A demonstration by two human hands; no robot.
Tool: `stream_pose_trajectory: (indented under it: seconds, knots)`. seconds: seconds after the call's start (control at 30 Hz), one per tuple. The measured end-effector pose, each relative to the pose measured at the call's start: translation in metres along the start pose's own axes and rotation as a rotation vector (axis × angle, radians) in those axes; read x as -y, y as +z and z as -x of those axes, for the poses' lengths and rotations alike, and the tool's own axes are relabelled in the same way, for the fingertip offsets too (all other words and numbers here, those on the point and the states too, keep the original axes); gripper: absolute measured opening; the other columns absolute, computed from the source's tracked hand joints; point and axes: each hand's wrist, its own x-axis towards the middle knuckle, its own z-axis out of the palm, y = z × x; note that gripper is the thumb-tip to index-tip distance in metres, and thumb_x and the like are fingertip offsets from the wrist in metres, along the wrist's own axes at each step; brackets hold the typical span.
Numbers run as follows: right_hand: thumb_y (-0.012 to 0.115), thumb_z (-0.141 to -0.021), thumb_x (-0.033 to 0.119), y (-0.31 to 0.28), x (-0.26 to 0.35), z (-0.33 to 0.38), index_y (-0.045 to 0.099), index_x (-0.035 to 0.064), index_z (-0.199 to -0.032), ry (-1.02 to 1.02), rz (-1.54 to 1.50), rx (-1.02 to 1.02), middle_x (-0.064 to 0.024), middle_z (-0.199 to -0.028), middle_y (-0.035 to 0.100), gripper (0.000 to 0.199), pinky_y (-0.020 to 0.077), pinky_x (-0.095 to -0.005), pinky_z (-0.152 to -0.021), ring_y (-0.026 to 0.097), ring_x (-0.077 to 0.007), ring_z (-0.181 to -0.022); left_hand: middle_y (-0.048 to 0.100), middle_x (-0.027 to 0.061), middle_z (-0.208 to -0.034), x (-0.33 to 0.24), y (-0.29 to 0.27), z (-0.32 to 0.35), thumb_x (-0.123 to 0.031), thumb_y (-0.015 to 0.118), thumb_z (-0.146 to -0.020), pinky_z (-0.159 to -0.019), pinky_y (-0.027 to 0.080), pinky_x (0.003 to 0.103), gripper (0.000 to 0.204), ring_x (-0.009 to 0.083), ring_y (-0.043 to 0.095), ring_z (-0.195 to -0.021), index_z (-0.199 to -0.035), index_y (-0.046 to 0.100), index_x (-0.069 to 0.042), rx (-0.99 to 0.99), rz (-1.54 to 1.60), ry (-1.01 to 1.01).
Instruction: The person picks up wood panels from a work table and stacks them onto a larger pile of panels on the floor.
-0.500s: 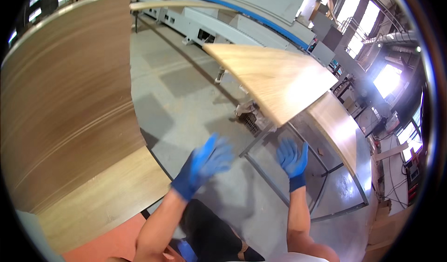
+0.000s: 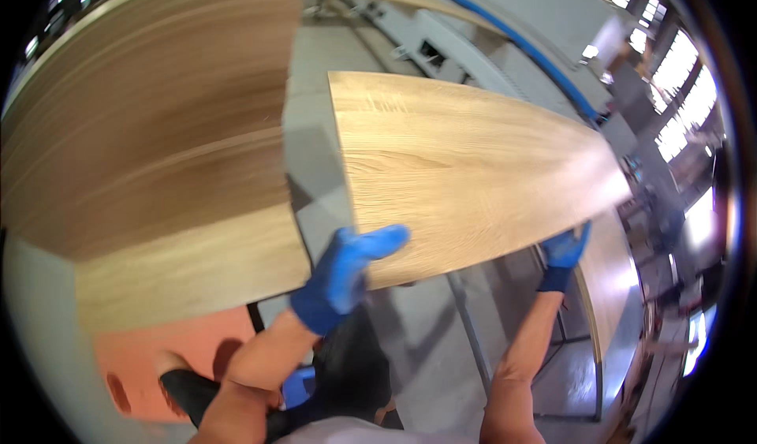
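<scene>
A wood-grain board [image 2: 465, 168] with a pale, smooth face spans the middle of the view, reaching close to me. My left hand [image 2: 339, 274], in a blue glove, grips its near left corner, thumb over the top face and other fingers mostly hidden. At the near edge farther right, my gloved right hand [image 2: 564, 248] is closed on the board from below, its fingers partly out of sight. Under and right of that board, a second wood-grain board [image 2: 611, 278] rests on a grey metal frame [image 2: 471, 330].
A tall stack of wood-grain panels [image 2: 150, 121] stands at the left, with a light panel surface [image 2: 189, 274] at its foot. Below that is an orange base [image 2: 169, 337] with holes. Beyond the board runs a long grey machine with a blue strip [image 2: 505, 30].
Both hands were apart from the board with fingers spread; now they hold its near edge. The board has come nearer and turned toward the left stack. The view has shifted too.
</scene>
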Motion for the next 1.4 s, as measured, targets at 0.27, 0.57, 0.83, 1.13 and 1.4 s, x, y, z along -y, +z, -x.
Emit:
stream_pose_trajectory:
  seconds: [0.27, 0.57, 0.83, 1.13, 1.4]
  knots:
    - [0.037, -0.089, 0.033, -0.098, 0.061, -0.005, 0.037, -0.0006, -0.123, -0.197, 0.448, -0.314, -0.0117, -0.128, 0.039, 0.048, 0.0307, -0.0373, -0.097, 0.039, -0.0246, -0.115, 0.044, 0.0158, -0.122, 0.039, -0.221, 0.182, -0.028, 0.046, -0.085, -0.093, 0.035, 0.044, 0.043, 0.0290, 0.044, -0.111, -0.119, 0.042, -0.003, -0.440, 0.766, 0.596]
    - [0.043, -0.088, 0.031, -0.123, 0.042, 0.024, 0.037, 0.0003, -0.124, -0.125, 0.749, -0.048, -0.0144, -0.125, 0.042, 0.048, 0.0379, -0.0412, -0.092, 0.045, -0.0278, -0.110, 0.046, 0.0134, -0.122, 0.194, -0.404, 0.184, -0.025, 0.051, -0.083, -0.095, 0.031, 0.050, 0.042, 0.0328, 0.042, -0.112, -0.120, 0.043, -0.007, -0.751, 0.917, 0.731]
    - [0.050, -0.083, 0.022, -0.122, -0.214, 0.112, 0.035, 0.0037, -0.125, 0.437, 0.223, -0.206, -0.0152, -0.124, 0.042, 0.049, 0.0327, -0.0463, -0.095, 0.042, -0.0292, -0.112, 0.048, 0.0124, -0.119, 0.122, -0.493, 0.272, -0.034, 0.049, -0.084, -0.092, 0.036, 0.047, 0.044, 0.0320, 0.045, -0.109, -0.119, 0.042, -0.008, -1.050, 0.726, 0.684]
    - [0.050, -0.083, 0.019, -0.023, -0.448, 0.200, 0.046, 0.0023, -0.114, 1.020, 0.021, -0.269, -0.0143, -0.114, 0.050, 0.036, 0.0380, -0.0436, -0.090, 0.047, -0.0290, -0.106, 0.045, 0.0033, -0.066, 0.106, -0.587, 0.299, -0.036, 0.058, -0.080, -0.057, 0.049, 0.036, 0.029, 0.0188, 0.044, -0.049, -0.082, 0.054, -0.007, -1.511, 0.410, 0.489]
    - [0.053, -0.080, 0.033, -0.079, -0.514, 0.231, 0.049, -0.0015, -0.102, 0.987, 1.353, -0.010, -0.0145, -0.077, 0.061, 0.041, 0.0464, -0.0401, -0.066, 0.058, -0.0318, -0.071, 0.056, 0.0190, -0.102, 0.146, -0.627, 0.281, -0.035, 0.067, -0.070, -0.081, 0.041, 0.034, 0.057, 0.0287, 0.054, -0.091, -0.105, 0.048, 0.005, -1.938, -0.683, 0.162]
